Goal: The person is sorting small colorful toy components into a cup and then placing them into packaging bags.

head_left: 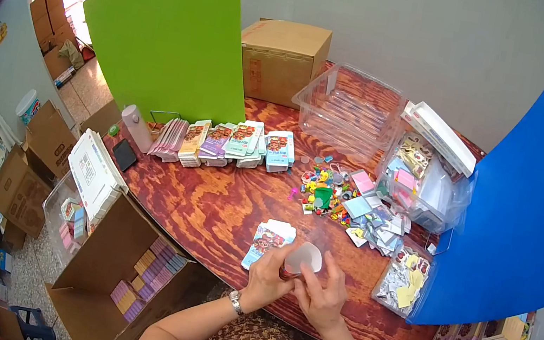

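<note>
Near the front edge of the table, my left hand is wrapped round a small printed paper box. Its mouth gapes toward me, showing a white inside, and a bit of dark red outer side shows by my left fingers. My right hand holds the same box from the other side, thumb and fingers at its rim. What lies inside the box, if anything, cannot be seen. Just beyond my left hand, a small stack of flat printed cartons in blue and white lies on the table, partly covered by that hand.
Small colourful toys and flat sachets are heaped at centre right. Clear bins, a tray of foil packets and a blue divider stand around. Carton rows line the far left; an open cardboard box sits lower left.
</note>
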A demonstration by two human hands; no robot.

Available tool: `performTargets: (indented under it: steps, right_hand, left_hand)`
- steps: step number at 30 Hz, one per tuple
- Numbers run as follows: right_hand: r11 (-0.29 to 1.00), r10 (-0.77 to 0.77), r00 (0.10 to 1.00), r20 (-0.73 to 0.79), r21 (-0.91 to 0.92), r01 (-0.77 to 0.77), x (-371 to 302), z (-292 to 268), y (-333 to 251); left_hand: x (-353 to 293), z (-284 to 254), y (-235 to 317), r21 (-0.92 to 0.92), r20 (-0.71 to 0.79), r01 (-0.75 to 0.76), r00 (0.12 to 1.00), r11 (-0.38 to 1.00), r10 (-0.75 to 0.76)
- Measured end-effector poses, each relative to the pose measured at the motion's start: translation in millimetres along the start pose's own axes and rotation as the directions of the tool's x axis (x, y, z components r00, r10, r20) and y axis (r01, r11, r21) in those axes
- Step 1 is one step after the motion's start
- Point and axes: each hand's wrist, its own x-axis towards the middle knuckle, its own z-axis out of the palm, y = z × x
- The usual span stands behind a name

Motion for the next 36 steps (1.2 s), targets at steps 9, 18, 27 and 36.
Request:
performTargets:
  steps: [9, 18, 27, 36]
  right_hand:
    - [0.930, 0.183, 0.967, 0.177, 0.289, -0.229, 11.0, -20.2, -5.6]
    - [0.376, 0.570, 0.723, 0.391, 0.658, -0.652, -1.7, 4.2, 9.2]
    - [0.705, 0.479, 0.813, 0.331, 0.407, -0.581, 28.1, -11.5, -19.0]
    - [0.931, 0.233, 0.957, 0.175, 0.244, -0.271, 24.3, -8.0, -18.3]
  left_hand:
    - [-1.9, -5.5, -1.5, 0.056, 0.084, -0.183, 0.981, 0.982, 0.178]
    - [-4.0, -6.3, -3.2, 0.127, 0.093, -0.216, 0.974, 0.968, 0.205]
    - [-9.4, -8.2, -10.1, 0.199, 0.082, -0.243, 0.970, 0.949, 0.230]
    - [-8.8, -11.6, -7.4, 0.269, 0.148, -0.275, 0.959, 0.923, 0.242]
